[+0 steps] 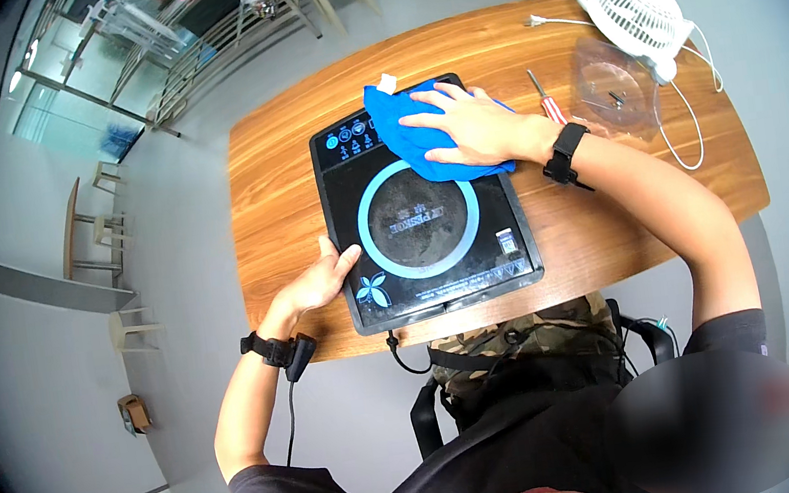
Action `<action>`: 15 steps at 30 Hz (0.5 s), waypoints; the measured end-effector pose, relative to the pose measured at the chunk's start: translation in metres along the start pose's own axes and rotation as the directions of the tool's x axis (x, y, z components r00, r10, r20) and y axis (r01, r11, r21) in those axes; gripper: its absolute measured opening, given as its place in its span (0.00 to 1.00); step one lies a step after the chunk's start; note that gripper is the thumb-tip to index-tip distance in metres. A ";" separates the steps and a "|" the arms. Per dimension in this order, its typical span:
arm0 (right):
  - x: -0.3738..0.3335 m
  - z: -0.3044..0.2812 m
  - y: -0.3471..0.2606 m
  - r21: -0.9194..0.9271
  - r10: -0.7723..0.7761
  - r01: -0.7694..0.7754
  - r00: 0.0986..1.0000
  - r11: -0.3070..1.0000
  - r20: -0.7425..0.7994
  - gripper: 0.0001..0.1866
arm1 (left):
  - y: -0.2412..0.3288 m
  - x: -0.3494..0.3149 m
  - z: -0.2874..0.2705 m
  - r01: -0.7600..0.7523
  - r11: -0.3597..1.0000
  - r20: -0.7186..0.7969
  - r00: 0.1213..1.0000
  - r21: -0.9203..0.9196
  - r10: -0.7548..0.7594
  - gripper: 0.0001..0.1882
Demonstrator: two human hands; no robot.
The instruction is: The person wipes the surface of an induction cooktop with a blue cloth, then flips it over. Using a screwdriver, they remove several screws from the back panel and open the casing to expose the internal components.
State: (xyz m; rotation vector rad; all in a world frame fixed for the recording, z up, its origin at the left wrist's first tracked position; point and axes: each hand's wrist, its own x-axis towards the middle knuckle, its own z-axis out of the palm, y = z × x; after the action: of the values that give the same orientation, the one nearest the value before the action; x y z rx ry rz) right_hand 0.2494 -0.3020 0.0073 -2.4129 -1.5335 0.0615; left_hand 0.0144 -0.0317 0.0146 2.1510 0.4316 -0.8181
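A black induction cooker (pixel 382 268) with a blue ring on its top lies flat on the wooden table, its control panel toward the far edge. My right hand (pixel 470 124) is spread over a blue cloth (pixel 401 142), pressing it on the cooker's far right part. The cloth covers part of the panel and touches the ring. At the cooker's left edge, my left hand (pixel 324 273) holds the side, thumb on top; its other fingers are partly hidden. A black cord (pixel 394 343) hangs from the near edge.
On the wooden table (pixel 273 182), a screwdriver (pixel 546 102) with a red and white handle lies right of the cloth. Beside it is a clear plastic bag (pixel 607 87) with small parts. A white fan (pixel 637 15) with its cable stands at the far right corner.
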 end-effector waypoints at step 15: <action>0.082 0.025 -0.007 0.012 -0.153 0.153 0.988 0.988 0.004 0.31 | -0.015 0.004 0.004 -0.055 0.998 -0.048 0.997 0.034 0.057 0.50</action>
State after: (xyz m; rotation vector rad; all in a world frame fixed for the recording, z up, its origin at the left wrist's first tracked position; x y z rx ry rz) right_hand 0.2741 -0.2210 -0.0056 -2.2793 -1.7106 0.0453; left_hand 0.0075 -0.0251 0.0023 2.2074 0.3830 -0.7474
